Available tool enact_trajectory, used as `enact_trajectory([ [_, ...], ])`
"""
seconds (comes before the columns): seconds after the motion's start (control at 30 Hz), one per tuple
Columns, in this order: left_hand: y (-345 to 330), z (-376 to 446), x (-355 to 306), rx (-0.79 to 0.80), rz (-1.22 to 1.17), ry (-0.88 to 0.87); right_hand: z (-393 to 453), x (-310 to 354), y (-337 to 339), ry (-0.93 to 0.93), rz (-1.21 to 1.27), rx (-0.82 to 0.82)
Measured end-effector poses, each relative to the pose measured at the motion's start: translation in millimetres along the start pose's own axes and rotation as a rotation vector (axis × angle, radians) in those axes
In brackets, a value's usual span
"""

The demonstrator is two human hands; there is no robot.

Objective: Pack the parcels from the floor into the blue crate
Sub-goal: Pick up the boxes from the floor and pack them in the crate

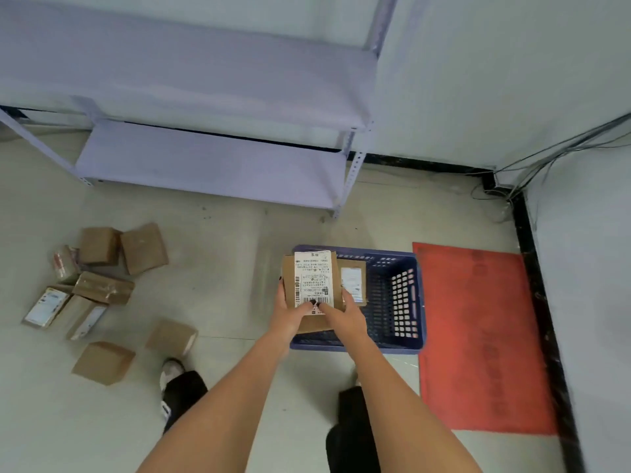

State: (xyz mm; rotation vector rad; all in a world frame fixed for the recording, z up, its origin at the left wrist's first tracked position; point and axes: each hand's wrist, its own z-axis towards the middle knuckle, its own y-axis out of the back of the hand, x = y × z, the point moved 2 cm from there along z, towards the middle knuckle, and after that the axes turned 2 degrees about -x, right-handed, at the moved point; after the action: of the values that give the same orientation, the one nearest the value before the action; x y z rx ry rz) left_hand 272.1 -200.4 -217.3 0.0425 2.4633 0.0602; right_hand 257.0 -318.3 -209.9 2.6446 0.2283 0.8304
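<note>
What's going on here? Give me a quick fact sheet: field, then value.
held item: labelled cardboard parcel, over the crate's left side
left hand: grips the parcel's near left edge
right hand: grips its near right edge
blue crate: on the floor, one labelled parcel already inside
floor pile: about nine parcels waiting, left of the person
red mat: right of the crate

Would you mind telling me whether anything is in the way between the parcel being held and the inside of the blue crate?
Nothing visible blocks it. Both hands hold the labelled parcel over the blue crate, whose top is open. One parcel already lies inside, beside the held one.
</note>
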Motion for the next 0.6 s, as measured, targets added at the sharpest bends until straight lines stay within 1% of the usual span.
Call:
enact_trajectory([
  [0.13, -91, -14, -1, -0.004, 0.064, 0.042, 8, -32, 89, -0.024, 0.05, 0.013],
  [0.23, -138, -17, -9, -0.002, 0.142, 0.038, 23, -50, 132, -0.074, 0.088, 0.0],
  [0.4, -188, -3, -13, -0.009, 0.205, 0.017, 58, -57, 172, -0.162, 0.169, -0.016],
  [0.6, -217, 31, -12, 0.027, 0.195, 0.032, 104, -65, 199, -0.152, 0.201, -0.036],
])
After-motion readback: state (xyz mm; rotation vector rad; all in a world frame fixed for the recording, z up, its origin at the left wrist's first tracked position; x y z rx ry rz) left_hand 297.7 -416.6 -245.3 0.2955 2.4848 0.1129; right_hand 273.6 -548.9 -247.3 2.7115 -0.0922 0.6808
